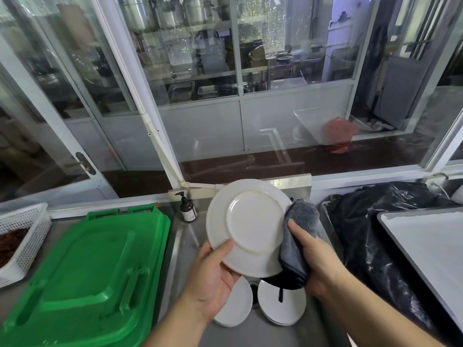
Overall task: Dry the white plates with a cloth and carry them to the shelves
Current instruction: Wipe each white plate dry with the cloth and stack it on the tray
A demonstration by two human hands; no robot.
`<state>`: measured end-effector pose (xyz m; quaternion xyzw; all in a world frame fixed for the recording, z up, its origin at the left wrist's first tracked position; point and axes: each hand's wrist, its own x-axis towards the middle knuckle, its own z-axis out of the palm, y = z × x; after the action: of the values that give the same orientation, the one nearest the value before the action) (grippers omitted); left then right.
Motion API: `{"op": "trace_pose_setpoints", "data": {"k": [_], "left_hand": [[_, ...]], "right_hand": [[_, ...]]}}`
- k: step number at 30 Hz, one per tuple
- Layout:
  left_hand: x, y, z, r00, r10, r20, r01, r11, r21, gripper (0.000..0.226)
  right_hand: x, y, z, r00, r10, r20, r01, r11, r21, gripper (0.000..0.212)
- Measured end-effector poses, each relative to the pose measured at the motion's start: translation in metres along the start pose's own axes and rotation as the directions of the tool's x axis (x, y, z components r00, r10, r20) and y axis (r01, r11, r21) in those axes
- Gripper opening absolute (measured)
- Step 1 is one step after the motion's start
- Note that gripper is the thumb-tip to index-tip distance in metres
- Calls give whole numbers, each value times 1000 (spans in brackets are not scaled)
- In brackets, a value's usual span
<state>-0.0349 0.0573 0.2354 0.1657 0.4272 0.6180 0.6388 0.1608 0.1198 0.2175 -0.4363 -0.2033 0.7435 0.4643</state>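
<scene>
My left hand (213,279): I grip the white plate (248,226) at its lower left rim, thumb curled over the underside, fingers behind it.
My right hand (313,256): I clutch the grey cloth (298,236), thumb on top, pressing it against the plate's right edge.
Plate in hand: tilted up with its underside and foot ring facing me, held above the sink, between my two hands; the cloth wraps its right rim and hangs down below it.
Plates below: two stacks of white plates (283,306) lie in the steel sink (185,236), just under my hands, partly hidden by them.
Left side: a green plastic lid (90,271) lies beside the sink; a white mesh basket (22,236) sits at the far left.
Right side: a black plastic bag (370,221) and a pale tray (426,241).
Behind the sink: a brown pump bottle (187,209) stands at the back ledge, left of the plate.
Farthest: a glass partition (250,71).
</scene>
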Motion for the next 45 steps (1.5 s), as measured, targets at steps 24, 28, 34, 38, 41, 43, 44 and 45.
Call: {"op": "trace_pose_setpoints", "data": {"k": [24,28,34,38,41,43,44,45], "left_hand": [[-8,-14,22,970,232,-73,-218,963,159,26],[-5,-9,13,988,130,-83,-117,982,148,36],[8,32,3,999,46,-13,-40,950,311,45],[8,35,10,985,168,-22,-156,946,283,33],[3,22,17,958,278,-72,-257,941,220,21],[1,8,27,940,323,-110,-297,934,197,21],[-1,1,31,937,325,-127,-300,936,185,24],[-2,-5,34,938,319,-138,-295,941,169,26]], "right_hand": [[-5,-13,12,998,4,67,-14,987,159,42],[-2,-16,3,999,-24,45,19,993,116,41],[1,-43,-4,986,-16,165,17,1000,-5,27],[-3,-39,11,990,-47,131,37,996,78,31],[-7,-24,20,992,-94,86,78,982,174,36],[-11,-11,27,993,-98,71,81,974,212,40],[-14,-5,31,993,-97,67,80,972,222,41],[-15,0,33,993,-99,64,82,970,229,42]]}}
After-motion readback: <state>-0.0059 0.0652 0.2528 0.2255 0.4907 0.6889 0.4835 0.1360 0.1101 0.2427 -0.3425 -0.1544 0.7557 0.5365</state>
